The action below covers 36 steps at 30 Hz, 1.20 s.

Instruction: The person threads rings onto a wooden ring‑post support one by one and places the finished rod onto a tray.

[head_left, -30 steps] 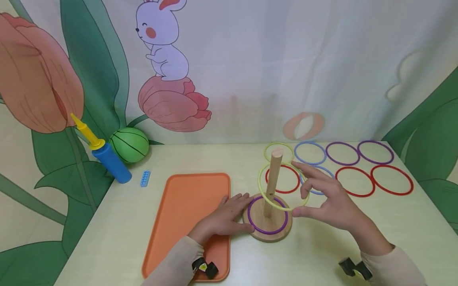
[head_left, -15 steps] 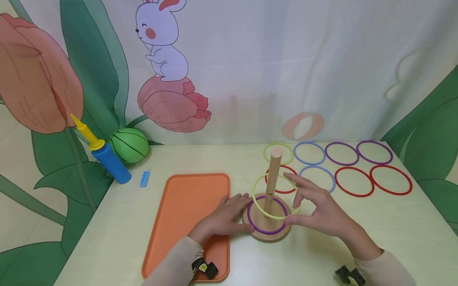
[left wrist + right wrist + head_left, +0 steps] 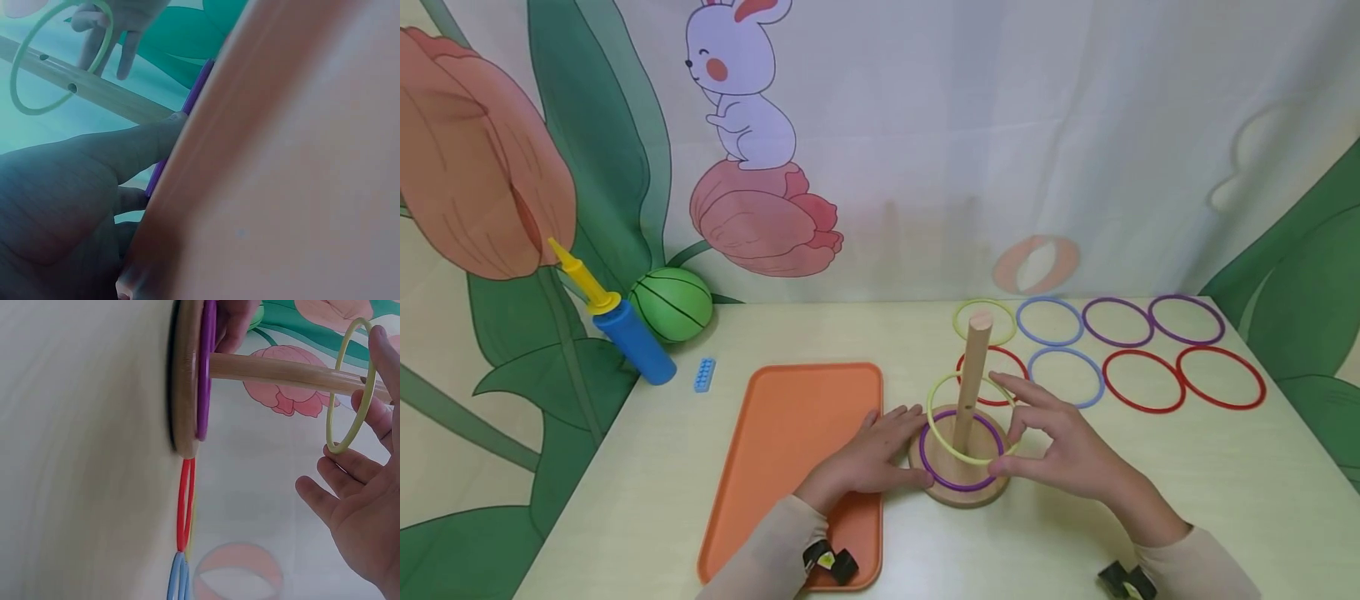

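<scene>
In the head view, a wooden peg (image 3: 973, 375) stands upright on a round wooden base (image 3: 970, 502). Around the foot of the peg, a purple ring (image 3: 964, 489) lies on the base. My right hand (image 3: 1067, 442) pinches a yellow-green ring (image 3: 929, 417) between thumb and fingers. That ring circles the peg high above the base, as the right wrist view shows with the yellow-green ring (image 3: 361, 419). My left hand (image 3: 880, 458) rests at the base's left edge, fingers stretched out. Its thumb (image 3: 144, 140) touches the purple ring in the left wrist view.
Left of the base lies an orange tray (image 3: 805, 442), partly under my left forearm. Several rings, including a red ring (image 3: 1144, 411) and a blue ring (image 3: 1049, 344), lie at the back right. A green ball (image 3: 672, 304), blue pump (image 3: 638, 346) and blue brick (image 3: 703, 375) are at left.
My right hand has moved left and down with the yellow-green ring, lowering it a little along the peg. The left hand has stayed in place.
</scene>
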{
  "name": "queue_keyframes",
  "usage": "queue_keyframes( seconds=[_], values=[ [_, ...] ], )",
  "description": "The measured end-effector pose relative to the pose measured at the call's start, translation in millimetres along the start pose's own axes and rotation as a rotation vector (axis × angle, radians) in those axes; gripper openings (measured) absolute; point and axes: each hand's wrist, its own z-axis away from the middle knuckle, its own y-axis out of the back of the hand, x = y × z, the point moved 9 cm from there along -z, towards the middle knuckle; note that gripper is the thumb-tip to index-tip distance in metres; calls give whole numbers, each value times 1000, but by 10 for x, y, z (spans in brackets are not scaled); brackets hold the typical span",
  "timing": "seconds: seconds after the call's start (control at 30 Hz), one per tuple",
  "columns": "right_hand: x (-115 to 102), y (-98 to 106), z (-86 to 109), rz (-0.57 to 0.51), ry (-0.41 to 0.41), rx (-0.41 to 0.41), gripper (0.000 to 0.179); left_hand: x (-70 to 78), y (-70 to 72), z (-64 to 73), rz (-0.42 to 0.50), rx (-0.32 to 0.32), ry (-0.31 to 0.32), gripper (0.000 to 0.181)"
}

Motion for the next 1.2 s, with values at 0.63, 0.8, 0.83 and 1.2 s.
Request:
queue_keyframes(
  seconds=[0.63,0.8,0.83,1.2],
  values=[
    [307,-243,55,24,-119,-121,40,14,19,13,-15,10,-23,89],
    [382,-303,75,-17,-192,-171,40,16,20,10,-9,12,-26,89],
    [392,-315,80,-20,-201,-181,40,13,16,8,-10,13,-26,90],
    [448,-415,99,-35,-225,-242,37,12,11,13,1,13,-24,89]
  ],
)
